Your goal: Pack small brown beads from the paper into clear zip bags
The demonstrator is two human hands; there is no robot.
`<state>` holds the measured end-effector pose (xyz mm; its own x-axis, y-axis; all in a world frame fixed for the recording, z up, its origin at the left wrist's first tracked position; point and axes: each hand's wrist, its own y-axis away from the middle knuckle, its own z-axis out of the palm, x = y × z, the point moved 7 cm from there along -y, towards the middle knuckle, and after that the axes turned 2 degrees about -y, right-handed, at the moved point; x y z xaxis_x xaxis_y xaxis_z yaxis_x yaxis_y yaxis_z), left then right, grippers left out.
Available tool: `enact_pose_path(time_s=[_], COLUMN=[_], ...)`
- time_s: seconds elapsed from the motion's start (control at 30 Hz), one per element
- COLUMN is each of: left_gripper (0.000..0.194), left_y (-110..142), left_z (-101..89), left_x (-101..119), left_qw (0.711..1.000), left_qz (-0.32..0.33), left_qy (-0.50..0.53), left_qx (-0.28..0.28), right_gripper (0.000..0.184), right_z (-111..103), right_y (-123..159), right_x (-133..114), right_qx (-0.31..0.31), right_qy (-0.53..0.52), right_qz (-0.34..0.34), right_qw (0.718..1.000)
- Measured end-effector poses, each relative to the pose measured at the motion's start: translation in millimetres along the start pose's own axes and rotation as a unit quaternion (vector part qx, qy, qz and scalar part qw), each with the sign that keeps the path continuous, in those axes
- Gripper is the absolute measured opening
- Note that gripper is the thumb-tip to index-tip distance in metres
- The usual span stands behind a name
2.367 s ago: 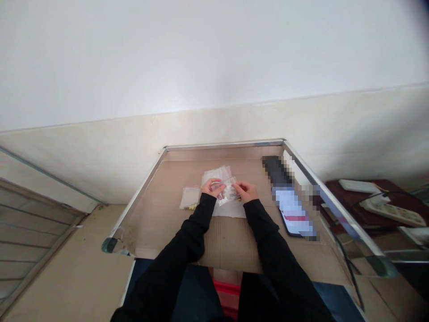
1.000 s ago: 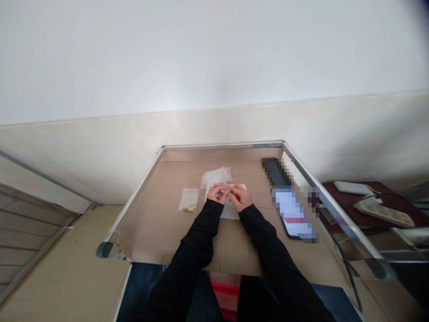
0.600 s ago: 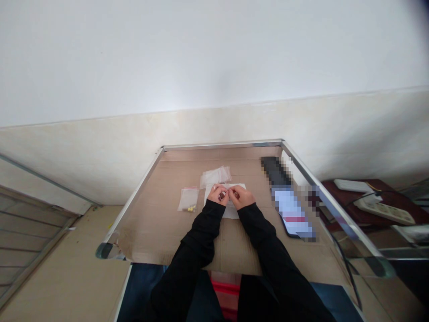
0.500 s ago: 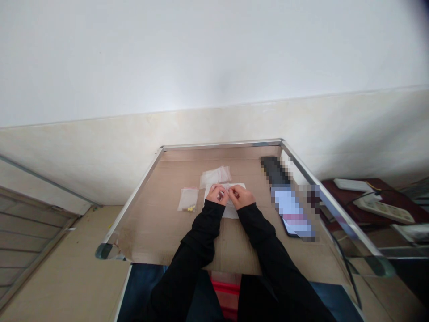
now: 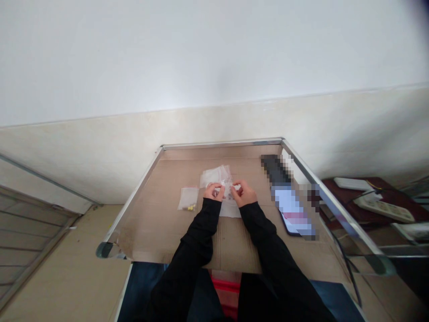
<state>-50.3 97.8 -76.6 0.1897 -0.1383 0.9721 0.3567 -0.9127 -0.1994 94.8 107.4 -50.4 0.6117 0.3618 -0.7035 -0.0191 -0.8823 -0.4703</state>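
Observation:
My left hand [image 5: 213, 192] and my right hand [image 5: 244, 193] hover over a white paper sheet [image 5: 230, 209] on the cardboard. Their fingers pinch a small transparent plastic bag [image 5: 227, 189], though the fingers partly hide its contents. Behind them lies a larger crumpled transparent bag [image 5: 214, 175], touching or overlapping the small one. Left of my left hand rests a small zip bag with a red seal [image 5: 188, 198], holding several yellow beads [image 5: 191, 208].
A cardboard sheet [image 5: 161, 232] lines a metal-edged tray, with its rim [image 5: 221, 144] at the far side. A pixelated phone [image 5: 291, 210] and a dark object [image 5: 275, 169] lie on the right. A power strip [image 5: 384, 209] sits beyond the rim.
My hands have moved slightly apart and away from me. They were close together over the paper and now hold a small transparent bag near the larger bag.

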Motion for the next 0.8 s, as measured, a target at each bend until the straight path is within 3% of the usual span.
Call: enact_pose_path(time_s=[0.2,0.47,0.63,0.8], left_gripper=[0.041,0.049,0.056,0.062], left_y=[-2,-5,-2,-2], left_z=[3.3,2.1,6.4,8.6], left_x=[-5,-10,-9,-7], left_qw=[0.996,0.986,0.979,0.97], left_qz=[-0.039,-0.092,-0.105,-0.105], left_qy=[0.083,0.13,0.151,0.198], left_qx=[-0.024,-0.04,-0.082,-0.093], right_gripper=[0.024,0.027,0.038,0.044], right_z=[8,8,26,32], right_y=[-2,-7,-3,0], right_x=[2,21,22,27], right_qx=[-0.024,-0.014,-0.115,-0.11], right_qy=[-0.081,-0.217,-0.301,-0.39], right_qz=[-0.019,0.064,0.133,0.216], right_qw=[0.996,0.974,0.937,0.888])
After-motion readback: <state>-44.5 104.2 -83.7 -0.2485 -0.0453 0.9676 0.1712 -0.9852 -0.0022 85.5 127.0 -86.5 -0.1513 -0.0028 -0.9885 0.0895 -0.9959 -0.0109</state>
